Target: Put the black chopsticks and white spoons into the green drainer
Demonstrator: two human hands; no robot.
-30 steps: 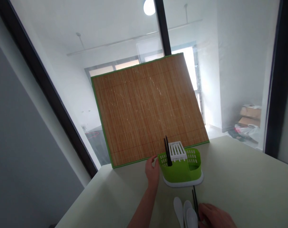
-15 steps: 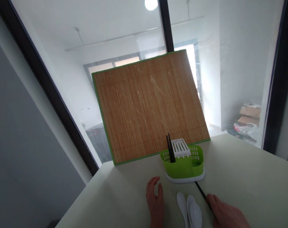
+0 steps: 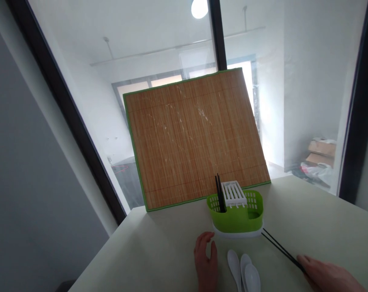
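A green basket (image 3: 237, 221) with a white base stands on the pale table. Black chopsticks (image 3: 220, 196) stand upright in its left part, and a white slatted rack (image 3: 233, 193) sits over its middle. At the lower right my right hand (image 3: 326, 273) is closed on a pair of black chopsticks (image 3: 281, 247), whose far tips point toward the basket's right base. My left hand (image 3: 206, 257) holds nothing, its fingers curved and apart, just in front of the basket's left side. Several white spoons (image 3: 234, 263) lie between the hands, close together.
Behind the basket a brown bamboo mat (image 3: 193, 138) with green edging leans against the glass. The table (image 3: 159, 243) spreads to both sides. Dark window frames rise left and right, and cardboard boxes (image 3: 322, 152) are visible beyond the glass.
My right hand has moved to the right with the chopsticks, which now show as two separate sticks. My left hand appears slightly further right, and the whole view has shifted a little.
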